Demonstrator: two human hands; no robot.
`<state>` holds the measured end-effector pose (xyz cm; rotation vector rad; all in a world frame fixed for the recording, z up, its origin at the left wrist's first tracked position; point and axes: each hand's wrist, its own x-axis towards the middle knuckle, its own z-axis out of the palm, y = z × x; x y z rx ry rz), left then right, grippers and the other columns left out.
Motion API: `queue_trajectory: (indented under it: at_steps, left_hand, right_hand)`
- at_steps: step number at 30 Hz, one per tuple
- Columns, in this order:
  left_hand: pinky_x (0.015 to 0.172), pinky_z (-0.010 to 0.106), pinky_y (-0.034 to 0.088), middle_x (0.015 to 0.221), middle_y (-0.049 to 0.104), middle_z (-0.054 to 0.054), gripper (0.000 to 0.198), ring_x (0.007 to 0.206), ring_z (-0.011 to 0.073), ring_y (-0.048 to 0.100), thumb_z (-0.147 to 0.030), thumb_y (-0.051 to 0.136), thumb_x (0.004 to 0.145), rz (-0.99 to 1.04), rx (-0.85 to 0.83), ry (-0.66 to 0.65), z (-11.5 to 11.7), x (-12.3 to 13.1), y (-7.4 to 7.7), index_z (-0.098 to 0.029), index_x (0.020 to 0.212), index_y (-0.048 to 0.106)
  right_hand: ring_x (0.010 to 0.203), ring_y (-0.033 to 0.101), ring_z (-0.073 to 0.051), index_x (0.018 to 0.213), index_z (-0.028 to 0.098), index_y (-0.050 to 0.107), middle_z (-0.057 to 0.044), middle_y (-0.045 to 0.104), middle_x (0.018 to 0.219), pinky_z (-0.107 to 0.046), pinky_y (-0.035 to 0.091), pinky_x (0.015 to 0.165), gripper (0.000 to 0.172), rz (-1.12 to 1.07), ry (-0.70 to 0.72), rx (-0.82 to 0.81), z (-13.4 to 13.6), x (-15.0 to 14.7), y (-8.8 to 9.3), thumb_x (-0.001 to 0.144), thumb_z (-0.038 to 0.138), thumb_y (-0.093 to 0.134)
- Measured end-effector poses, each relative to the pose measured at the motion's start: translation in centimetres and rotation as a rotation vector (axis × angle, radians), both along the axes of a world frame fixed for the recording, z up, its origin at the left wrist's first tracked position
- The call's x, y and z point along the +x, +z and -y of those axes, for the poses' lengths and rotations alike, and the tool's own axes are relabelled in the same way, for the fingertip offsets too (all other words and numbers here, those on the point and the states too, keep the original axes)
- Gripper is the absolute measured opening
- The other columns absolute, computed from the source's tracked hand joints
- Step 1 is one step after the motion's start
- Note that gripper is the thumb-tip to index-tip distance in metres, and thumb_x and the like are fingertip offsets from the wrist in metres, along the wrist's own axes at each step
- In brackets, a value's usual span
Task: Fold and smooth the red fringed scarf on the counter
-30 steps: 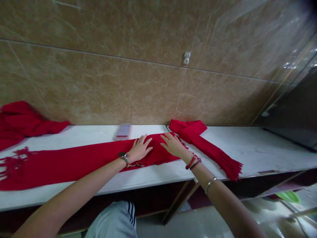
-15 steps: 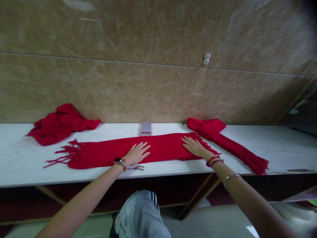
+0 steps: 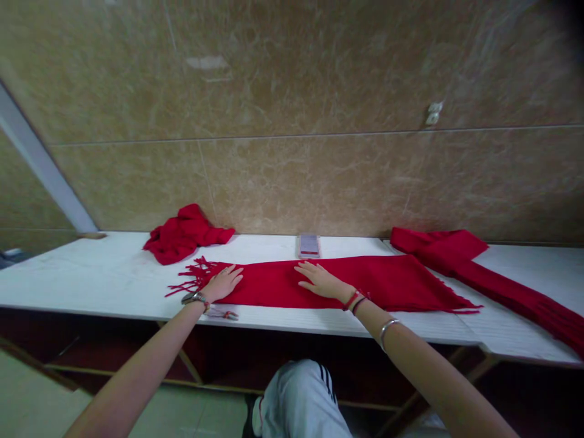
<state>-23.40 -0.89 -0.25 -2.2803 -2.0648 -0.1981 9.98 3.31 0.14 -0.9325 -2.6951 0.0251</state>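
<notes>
Grip flat: left hand [image 3: 223, 283], right hand [image 3: 319, 281] on scarf [image 3: 392, 283] | box [image 3: 309, 245] label blurred

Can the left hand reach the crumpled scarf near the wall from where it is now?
Probably yes. The left hand lies flat on the spread scarf; only its fringe and bare table separate it from the crumpled scarf.

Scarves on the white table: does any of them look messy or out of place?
Yes. The back-left scarf is crumpled in a heap by the wall, while the middle scarf lies flat under the left hand and right hand. The right-end scarf runs askew.
</notes>
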Motion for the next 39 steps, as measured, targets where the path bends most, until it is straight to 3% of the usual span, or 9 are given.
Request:
queue_trajectory:
  at_steps: [3,6,12,16,18,22,26,30,39]
  left_hand:
    - [0.096,0.043,0.03,0.135,0.039,0.01,0.042,0.124,0.0263,0.034,-0.038,0.03,0.09,-0.055,0.009,0.114,0.1,-1.7,0.2,-0.024,0.128,0.042]
    - [0.091,0.041,0.035,0.124,0.05,0.012,0.039,0.114,0.0254,0.045,-0.03,0.036,0.088,-0.086,0.007,0.123,-0.7,-2.6,1.6,-0.02,0.124,0.046]
    - [0.08,0.022,0.039,0.089,0.063,0.002,0.019,0.086,0.0157,0.056,-0.015,0.051,0.074,-0.086,-0.107,-0.079,-2.2,-2.0,5.1,-0.019,0.086,0.065]
    - [0.069,0.018,0.039,0.078,0.062,-0.002,0.02,0.073,0.0127,0.056,-0.013,0.055,0.069,-0.019,-0.264,-0.31,-0.9,-1.0,6.0,-0.022,0.084,0.066]
    - [0.066,0.018,0.039,0.075,0.062,-0.002,0.016,0.069,0.012,0.056,-0.016,0.053,0.072,0.025,-0.331,-0.336,-0.4,-0.7,6.1,-0.021,0.082,0.065]
    - [0.069,0.019,0.04,0.077,0.064,0.0,0.02,0.073,0.0124,0.058,-0.02,0.041,0.083,0.006,-0.258,-0.2,-0.8,0.0,6.0,-0.019,0.083,0.062]
    - [0.073,0.022,0.04,0.084,0.065,0.001,0.012,0.081,0.0152,0.057,-0.019,0.054,0.073,-0.094,-0.169,-0.098,-2.2,0.5,4.9,-0.019,0.082,0.062]
    - [0.07,0.021,0.041,0.076,0.065,0.0,0.017,0.076,0.0137,0.058,-0.012,0.047,0.074,-0.111,-0.148,-0.044,-2.9,0.4,4.2,-0.02,0.079,0.062]
    - [0.068,0.023,0.04,0.084,0.064,0.007,0.02,0.076,0.0151,0.057,-0.01,0.038,0.082,-0.18,-0.036,0.039,-5.3,-0.1,5.6,-0.015,0.087,0.058]
  right_hand:
    - [0.128,0.029,-0.022,0.132,0.019,0.039,-0.012,0.039,0.137,-0.046,0.025,0.103,0.048,-0.009,-0.005,-0.047,0.1,-0.2,-1.5,0.09,0.041,0.034]
    - [0.127,0.031,-0.021,0.129,0.018,0.044,-0.011,0.041,0.135,-0.045,0.023,0.104,0.046,-0.042,0.011,-0.061,-0.3,0.3,-2.1,0.09,0.04,0.034]
    - [0.125,0.036,-0.021,0.124,0.017,0.049,-0.012,0.047,0.13,-0.044,0.027,0.103,0.042,-0.131,0.036,-0.08,-0.7,0.4,-2.2,0.088,0.036,0.041]
    - [0.12,0.042,-0.022,0.119,0.016,0.054,-0.012,0.053,0.124,-0.042,0.032,0.101,0.038,-0.18,0.061,-0.066,-0.7,0.4,-2.1,0.086,0.032,0.044]
    - [0.119,0.044,-0.022,0.116,0.016,0.056,-0.012,0.055,0.122,-0.041,0.034,0.1,0.036,-0.211,0.076,-0.05,-0.8,0.4,-2.0,0.085,0.029,0.046]
    - [0.114,0.048,-0.022,0.114,0.015,0.058,-0.011,0.058,0.117,-0.04,0.037,0.098,0.034,-0.237,0.105,-0.04,-1.2,0.4,-2.2,0.084,0.028,0.046]
    - [0.112,0.05,-0.021,0.112,0.014,0.059,-0.011,0.06,0.116,-0.037,0.037,0.098,0.033,-0.24,0.113,-0.044,-1.6,0.4,-2.6,0.084,0.027,0.046]
    - [0.11,0.051,-0.021,0.112,0.013,0.059,-0.011,0.06,0.116,-0.036,0.038,0.097,0.033,-0.24,0.105,-0.035,-1.5,0.4,-2.6,0.084,0.026,0.046]
    - [0.112,0.05,-0.021,0.111,0.015,0.059,-0.011,0.06,0.116,-0.039,0.037,0.097,0.033,-0.289,0.096,-0.036,-1.2,0.4,-2.6,0.084,0.026,0.046]
